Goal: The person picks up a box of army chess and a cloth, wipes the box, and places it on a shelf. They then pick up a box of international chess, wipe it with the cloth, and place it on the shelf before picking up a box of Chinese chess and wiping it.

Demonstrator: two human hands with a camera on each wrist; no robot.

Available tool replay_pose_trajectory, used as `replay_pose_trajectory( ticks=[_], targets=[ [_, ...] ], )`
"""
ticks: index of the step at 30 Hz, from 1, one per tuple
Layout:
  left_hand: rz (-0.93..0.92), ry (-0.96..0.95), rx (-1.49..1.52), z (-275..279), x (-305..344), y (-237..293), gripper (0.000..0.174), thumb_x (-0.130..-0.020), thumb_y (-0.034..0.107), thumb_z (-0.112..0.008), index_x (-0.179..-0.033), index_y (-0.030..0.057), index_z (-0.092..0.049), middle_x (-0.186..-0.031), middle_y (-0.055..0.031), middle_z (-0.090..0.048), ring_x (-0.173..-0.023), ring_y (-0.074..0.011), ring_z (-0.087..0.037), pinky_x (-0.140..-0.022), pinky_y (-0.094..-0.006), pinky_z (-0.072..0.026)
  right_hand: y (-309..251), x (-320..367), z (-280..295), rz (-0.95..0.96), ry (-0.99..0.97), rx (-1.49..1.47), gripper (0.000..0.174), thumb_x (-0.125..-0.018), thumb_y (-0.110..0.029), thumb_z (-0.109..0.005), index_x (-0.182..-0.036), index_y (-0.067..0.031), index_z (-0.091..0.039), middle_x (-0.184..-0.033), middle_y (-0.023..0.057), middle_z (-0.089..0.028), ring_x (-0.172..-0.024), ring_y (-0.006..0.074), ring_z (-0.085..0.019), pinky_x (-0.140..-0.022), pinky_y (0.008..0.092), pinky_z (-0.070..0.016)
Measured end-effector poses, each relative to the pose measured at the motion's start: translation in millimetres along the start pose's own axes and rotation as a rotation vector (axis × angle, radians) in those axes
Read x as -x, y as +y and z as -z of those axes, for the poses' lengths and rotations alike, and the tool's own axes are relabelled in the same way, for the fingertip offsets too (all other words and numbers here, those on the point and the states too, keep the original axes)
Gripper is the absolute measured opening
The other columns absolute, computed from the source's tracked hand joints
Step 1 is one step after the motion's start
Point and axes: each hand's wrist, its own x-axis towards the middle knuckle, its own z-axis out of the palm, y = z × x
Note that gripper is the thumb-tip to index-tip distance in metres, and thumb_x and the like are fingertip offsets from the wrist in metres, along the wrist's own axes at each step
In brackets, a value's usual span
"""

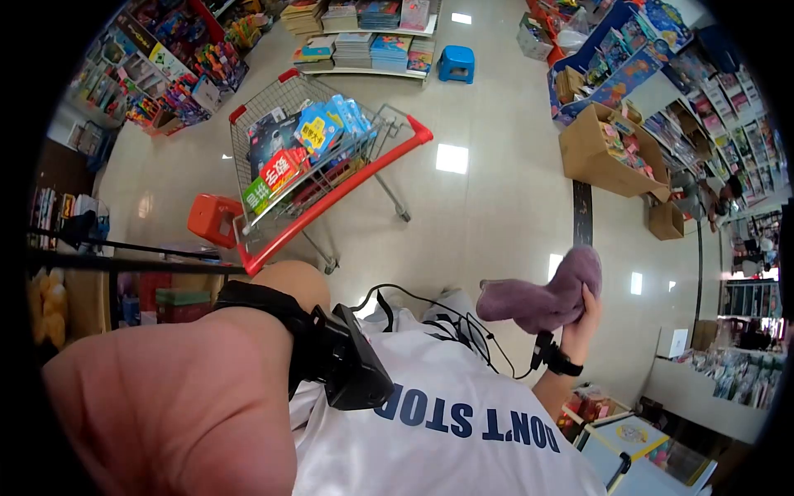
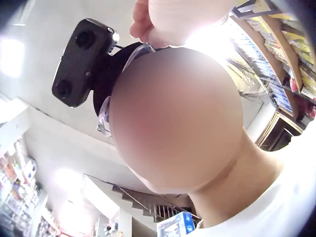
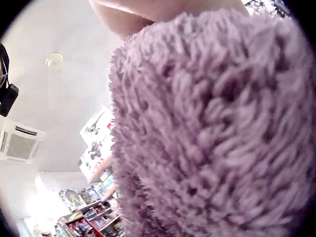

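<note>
My right hand (image 1: 585, 318) grips a fuzzy purple plush thing (image 1: 542, 293), bent in the middle, held out at my right side. Its long soft pile (image 3: 212, 128) fills most of the right wrist view, so its kind does not show. My left hand (image 2: 182, 19) is raised to the top of my head, fingertips bent in beside the clear glasses (image 2: 138, 57) and the black head camera (image 2: 81, 61). Very near the lens, its wrist and palm side (image 1: 182, 405) loom large in the head view. I cannot tell whether those fingers pinch anything.
A wire shopping cart (image 1: 372, 183) with a red handle holds several books and boxes ahead. A red stool (image 1: 213, 220) stands by it, a blue stool (image 1: 456, 64) farther off. An open cardboard box (image 1: 595, 153) and stocked shelves line the right. A black cable (image 1: 413, 293) hangs before my shirt.
</note>
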Motion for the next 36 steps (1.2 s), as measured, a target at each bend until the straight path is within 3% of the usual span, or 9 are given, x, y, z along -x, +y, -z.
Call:
replay_pose_trajectory(
  ticks=[10,13,14,15,18,20,21,26,36],
  targets=[
    [0.118,0.056,-0.477,-141,130,-191,0.016,-0.085,0.015,-0.054,-0.092,0.0019,-0.059,-0.089,-0.0099,-0.061,-0.080,-0.0229,-0.058,-0.073,-0.0347,-0.0461,97,-319,131,-0.069,0.302,0.404,0.022,-0.081,-0.010,-0.060,-0.095,0.0073,-0.060,-0.089,0.0114,-0.061,-0.078,0.0194,-0.059,-0.070,0.0311,-0.0483],
    [0.369,0.028,-0.797,-182,176,-255,0.019,-0.083,0.015,-0.056,-0.093,-0.0017,-0.058,-0.091,-0.0132,-0.061,-0.082,-0.0265,-0.058,-0.074,-0.0372,-0.0475,121,-400,186,-0.220,0.418,0.401,0.023,-0.083,-0.009,-0.060,-0.099,0.0074,-0.059,-0.093,0.0128,-0.061,-0.082,0.0217,-0.060,-0.071,0.0333,-0.0504],
    [0.509,-0.028,-0.905,-190,193,-276,0.020,-0.083,0.014,-0.057,-0.093,-0.0028,-0.058,-0.091,-0.0143,-0.061,-0.083,-0.0277,-0.059,-0.074,-0.0380,-0.0480,121,-421,194,-0.238,0.462,0.330,0.025,-0.084,-0.009,-0.060,-0.101,0.0075,-0.058,-0.095,0.0136,-0.061,-0.085,0.0230,-0.061,-0.073,0.0347,-0.0515],
    [0.854,-0.320,-0.966,-193,208,-293,0.017,-0.080,0.007,-0.061,-0.095,-0.0013,-0.061,-0.094,-0.0116,-0.062,-0.088,-0.0240,-0.059,-0.079,-0.0347,-0.0464,117,-439,195,-0.285,0.555,0.250,0.029,-0.084,-0.010,-0.060,-0.106,0.0081,-0.055,-0.098,0.0159,-0.061,-0.087,0.0267,-0.062,-0.074,0.0389,-0.0536],
    [1.191,-0.768,-0.980,-189,290,-326,0.014,-0.079,0.010,-0.062,-0.089,0.0007,-0.063,-0.096,-0.0154,-0.063,-0.090,-0.0317,-0.060,-0.081,-0.0359,-0.0454,103,-478,174,-0.361,0.702,0.239,0.031,-0.086,-0.012,-0.056,-0.109,0.0080,-0.052,-0.101,0.0187,-0.059,-0.088,0.0308,-0.061,-0.074,0.0457,-0.0530],
    [1.314,-0.853,-1.053,-206,318,-330,0.016,-0.078,0.013,-0.061,-0.090,0.0022,-0.064,-0.095,-0.0165,-0.064,-0.094,-0.0340,-0.059,-0.080,-0.0376,-0.0469,113,-521,179,-0.361,0.710,0.270,0.032,-0.083,-0.012,-0.061,-0.107,0.0081,-0.054,-0.100,0.0186,-0.060,-0.083,0.0303,-0.063,-0.065,0.0419,-0.0551],
    [1.245,-0.844,-1.018,-211,334,-336,0.016,-0.076,0.015,-0.061,-0.087,0.0042,-0.064,-0.086,-0.0141,-0.063,-0.082,-0.0333,-0.060,-0.070,-0.0393,-0.0479,120,-543,179,-0.337,0.712,0.268,0.032,-0.083,-0.013,-0.061,-0.107,0.0080,-0.054,-0.100,0.0183,-0.060,-0.084,0.0305,-0.063,-0.065,0.0418,-0.0548],
    [1.425,-0.789,-0.828,-250,364,-437,0.013,-0.077,0.014,-0.061,-0.085,0.0039,-0.065,-0.081,-0.0125,-0.064,-0.072,-0.0277,-0.062,-0.064,-0.0352,-0.0478,127,-640,87,-0.074,0.670,0.644,0.038,-0.082,-0.016,-0.063,-0.109,0.0104,-0.056,-0.105,0.0180,-0.062,-0.090,0.0258,-0.062,-0.076,0.0363,-0.0507],
    [1.369,-0.401,-0.902,-188,355,-665,0.009,-0.080,0.008,-0.060,-0.084,0.0014,-0.063,-0.074,-0.0088,-0.063,-0.064,-0.0186,-0.060,-0.061,-0.0287,-0.0459,95,-792,-312,0.239,0.002,0.710,0.032,-0.085,-0.023,-0.063,-0.092,0.0089,-0.062,-0.085,0.0104,-0.064,-0.078,0.0152,-0.056,-0.071,0.0305,-0.0467]
  ],
)
